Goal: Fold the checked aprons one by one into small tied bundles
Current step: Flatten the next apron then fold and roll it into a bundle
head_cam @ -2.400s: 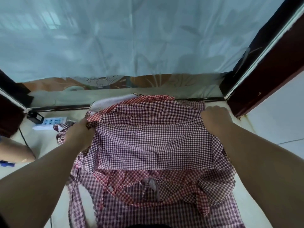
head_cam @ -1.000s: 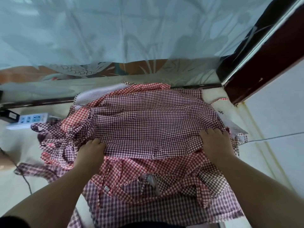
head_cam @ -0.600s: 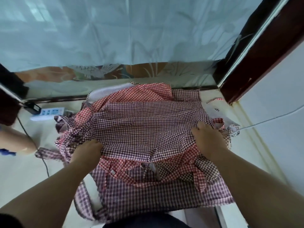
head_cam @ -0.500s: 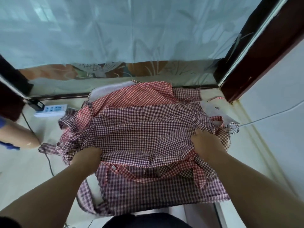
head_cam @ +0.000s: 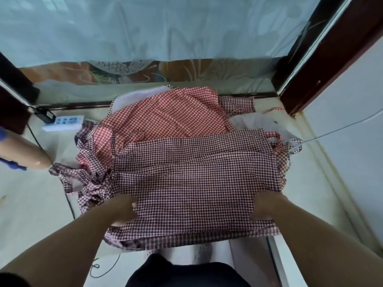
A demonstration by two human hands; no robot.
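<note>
A dark maroon checked apron (head_cam: 192, 179) lies folded over on top of the pile, its near edge close to my body. My left hand (head_cam: 122, 210) grips that apron's near left edge, fingers curled into the cloth. My right hand (head_cam: 266, 206) grips its near right edge the same way. Under it and further back lies a brighter red checked apron (head_cam: 165, 119). Loose checked straps (head_cam: 87, 183) bunch at the left side of the pile.
A white power strip (head_cam: 64, 122) with a black plug sits at the back left; a thin cable (head_cam: 339, 127) runs off to the right. A person's leg (head_cam: 22, 156) enters at the left. A glass door (head_cam: 145, 27) and dark frame (head_cam: 323, 59) close the back.
Both hands have drawn the maroon apron's upper part toward me, folding it down over the lower part. The red apron behind is now uncovered.
</note>
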